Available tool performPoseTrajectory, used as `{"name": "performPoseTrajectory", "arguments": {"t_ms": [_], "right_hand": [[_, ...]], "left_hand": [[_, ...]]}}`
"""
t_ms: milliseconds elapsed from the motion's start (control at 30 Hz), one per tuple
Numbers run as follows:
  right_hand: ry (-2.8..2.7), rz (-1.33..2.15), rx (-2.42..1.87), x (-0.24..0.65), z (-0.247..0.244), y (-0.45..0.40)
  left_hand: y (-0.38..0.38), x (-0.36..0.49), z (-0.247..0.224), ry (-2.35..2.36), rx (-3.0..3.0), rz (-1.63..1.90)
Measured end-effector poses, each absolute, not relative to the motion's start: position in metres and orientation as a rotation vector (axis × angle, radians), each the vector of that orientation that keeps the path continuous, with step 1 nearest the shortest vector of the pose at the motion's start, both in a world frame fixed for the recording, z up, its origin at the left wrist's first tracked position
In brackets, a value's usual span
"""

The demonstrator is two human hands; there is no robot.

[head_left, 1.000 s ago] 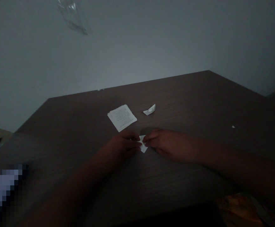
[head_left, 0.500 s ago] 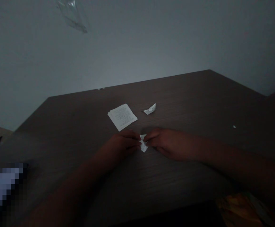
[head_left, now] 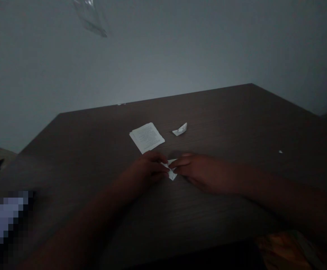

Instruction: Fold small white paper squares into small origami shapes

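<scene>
While pinching folded paper (head_left: pixel 172 174) between left hand (head_left: pixel 148 168) and right hand (head_left: pixel 204 172), near it, printed paper sheets (head_left: pixel 147 137) and a paper boat (head_left: pixel 179 129).

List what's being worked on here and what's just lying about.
Being worked on:
left hand
right hand
folded white paper, held between both hands

Lying about:
stack of printed paper squares
small folded paper boat
white paper scrap
dark wood-grain table
clear plastic piece, by the wall
</scene>
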State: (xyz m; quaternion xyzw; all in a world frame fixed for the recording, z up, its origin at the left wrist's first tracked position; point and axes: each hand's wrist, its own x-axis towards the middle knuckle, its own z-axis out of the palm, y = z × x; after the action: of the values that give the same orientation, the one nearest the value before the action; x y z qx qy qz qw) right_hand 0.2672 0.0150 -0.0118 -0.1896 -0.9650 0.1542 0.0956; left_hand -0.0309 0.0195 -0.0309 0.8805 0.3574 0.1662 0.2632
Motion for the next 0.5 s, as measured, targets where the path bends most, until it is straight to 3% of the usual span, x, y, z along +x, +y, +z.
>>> {"name": "performPoseTrajectory", "arguments": {"t_ms": [300, 500], "right_hand": [[-2.826, 0.526, -0.557, 0.267, -0.008, 0.013], [-2.937, 0.374, -0.537, 0.267, -0.005, 0.01]], "left_hand": [[0.019, -0.028, -0.023, 1.135, 2.268, 0.435], [0.015, -0.023, -0.019, 1.237, 2.212, 0.442]]}}
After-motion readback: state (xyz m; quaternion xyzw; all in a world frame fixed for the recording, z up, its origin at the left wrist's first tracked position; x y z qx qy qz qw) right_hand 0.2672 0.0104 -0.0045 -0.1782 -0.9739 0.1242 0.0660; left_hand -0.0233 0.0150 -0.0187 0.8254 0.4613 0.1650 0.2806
